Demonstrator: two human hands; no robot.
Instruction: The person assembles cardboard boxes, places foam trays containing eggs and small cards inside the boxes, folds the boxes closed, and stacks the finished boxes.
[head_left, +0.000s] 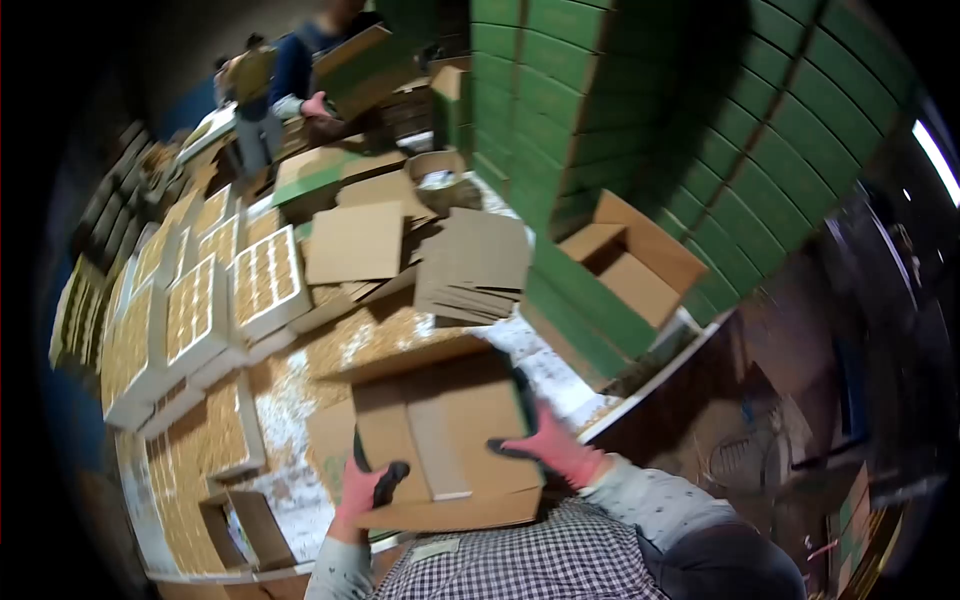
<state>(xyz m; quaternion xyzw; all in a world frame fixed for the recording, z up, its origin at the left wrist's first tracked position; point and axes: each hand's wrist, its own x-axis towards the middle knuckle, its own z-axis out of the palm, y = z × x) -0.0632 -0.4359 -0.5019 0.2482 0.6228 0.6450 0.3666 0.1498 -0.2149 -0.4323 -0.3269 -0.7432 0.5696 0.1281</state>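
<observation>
An open cardboard box (480, 405) is held close against my checked apron, its inside facing up with a pale tape strip along the bottom. My left hand (366, 482), in a pink glove with dark fingertips, grips the box's near left edge, thumb inside. On the right side my right hand (550, 443), gloved the same way, clasps the wall with its thumb over the inside. The fingers of both hands are mostly hidden behind the walls. Just beyond the box lies a stack of flat cardboard sheets (474, 262).
White trays (270, 280) filled with small tan pieces stand at the left. An open green box (610, 290) sits at the table's right edge, before tall stacks of green boxes (560, 100). Across the table a co-worker (315, 75) holds a cardboard box. A small open box (245, 528) is at near left.
</observation>
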